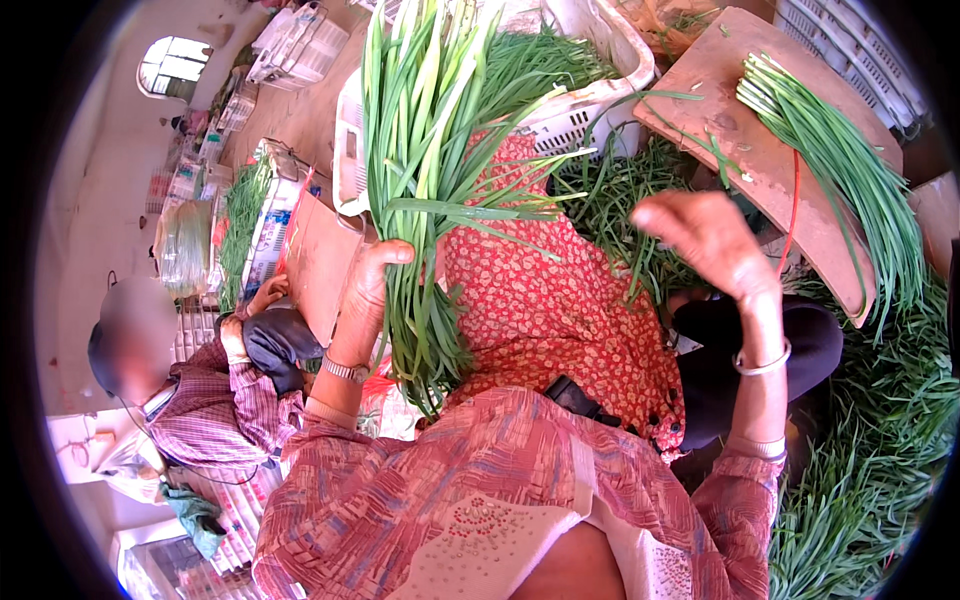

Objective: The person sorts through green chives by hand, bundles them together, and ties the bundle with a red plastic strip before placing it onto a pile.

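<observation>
In front of the white crate [637,68], the left hand [372,275] grasps an upright chive bunch [415,170]; splayed stalks [500,212] could slip out if that one-handed grip slackens. Right hand [705,238] blurred, nothing visible in it; can't tell whether clenched.

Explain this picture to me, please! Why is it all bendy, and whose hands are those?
There's no robot here, just a person's two bare hands. The one picture comes from a wide camera worn on that person's head, looking down; its lens makes straight edges bend. The left hand grips a bunch of long green leaves. The right hand is a bit blurry, and I see nothing held in it. On the right, a brown board carries another green bundle, with loose greens heaped nearby. Ahead is a white basket with greens inside. Another person is over on the left.
</observation>
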Tool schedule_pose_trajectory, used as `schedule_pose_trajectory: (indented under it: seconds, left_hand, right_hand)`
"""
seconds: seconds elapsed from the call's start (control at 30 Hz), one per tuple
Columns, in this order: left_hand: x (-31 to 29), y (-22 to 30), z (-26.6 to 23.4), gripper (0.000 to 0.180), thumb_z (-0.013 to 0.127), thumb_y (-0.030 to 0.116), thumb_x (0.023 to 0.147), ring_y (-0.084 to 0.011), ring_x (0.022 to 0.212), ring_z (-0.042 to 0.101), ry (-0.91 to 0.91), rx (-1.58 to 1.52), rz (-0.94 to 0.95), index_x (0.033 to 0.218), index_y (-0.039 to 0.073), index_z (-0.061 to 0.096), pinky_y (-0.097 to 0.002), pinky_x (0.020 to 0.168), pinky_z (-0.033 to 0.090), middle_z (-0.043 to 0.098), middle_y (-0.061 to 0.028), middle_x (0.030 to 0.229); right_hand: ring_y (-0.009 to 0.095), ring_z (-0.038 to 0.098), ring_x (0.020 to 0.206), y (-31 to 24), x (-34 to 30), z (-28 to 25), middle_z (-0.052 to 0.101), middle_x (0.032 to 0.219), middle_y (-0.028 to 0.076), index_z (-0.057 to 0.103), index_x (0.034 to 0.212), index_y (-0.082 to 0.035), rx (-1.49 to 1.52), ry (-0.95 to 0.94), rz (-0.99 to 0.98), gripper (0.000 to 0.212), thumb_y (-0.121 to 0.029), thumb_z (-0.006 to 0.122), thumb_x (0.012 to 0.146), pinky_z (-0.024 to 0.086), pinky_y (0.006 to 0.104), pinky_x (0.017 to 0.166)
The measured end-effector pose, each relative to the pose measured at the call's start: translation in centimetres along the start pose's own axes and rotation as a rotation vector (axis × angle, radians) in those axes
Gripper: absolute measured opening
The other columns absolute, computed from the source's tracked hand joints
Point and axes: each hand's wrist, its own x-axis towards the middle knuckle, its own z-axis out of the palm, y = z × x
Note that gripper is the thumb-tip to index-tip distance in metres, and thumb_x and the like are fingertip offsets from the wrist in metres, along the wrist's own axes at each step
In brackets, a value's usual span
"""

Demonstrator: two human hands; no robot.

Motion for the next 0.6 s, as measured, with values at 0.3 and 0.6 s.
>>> schedule_pose_trajectory:
  seconds: [0.3, 0.6]
  left_hand:
    - [4.6, 3.3, 12.7, 0.059, 0.072, -0.003, 0.072, -0.0200, 0.076, 0.068, 0.088, 0.058, 0.085, 0.127, 0.004, 0.052, -0.0356, 0.064, 0.057, 0.067, -0.0115, 0.104]
    - [9.9, -0.5, 24.6, 0.120, 0.078, 0.027, 0.071, -0.0446, 0.071, 0.066, 0.334, 1.377, 0.611, 0.150, -0.007, -0.006, -0.0501, 0.060, 0.055, 0.066, -0.0290, 0.092]
  right_hand:
    - [0.021, 0.038, 0.134, -4.3, 7.2, 5.5, 0.040, 0.148, 0.011, 0.029, 0.149, 0.000, 1.286, -0.214, -0.229, 0.074, -0.039, 0.063, 0.096, 0.029, 0.0355, 0.114]
    - [0.018, 0.063, 0.106, -2.7, 7.6, 0.3, 0.064, 0.121, 0.012, 0.052, 0.132, 0.003, 1.286, 0.293, -0.198, 0.060, -0.023, 0.077, 0.084, 0.050, 0.0333, 0.095]
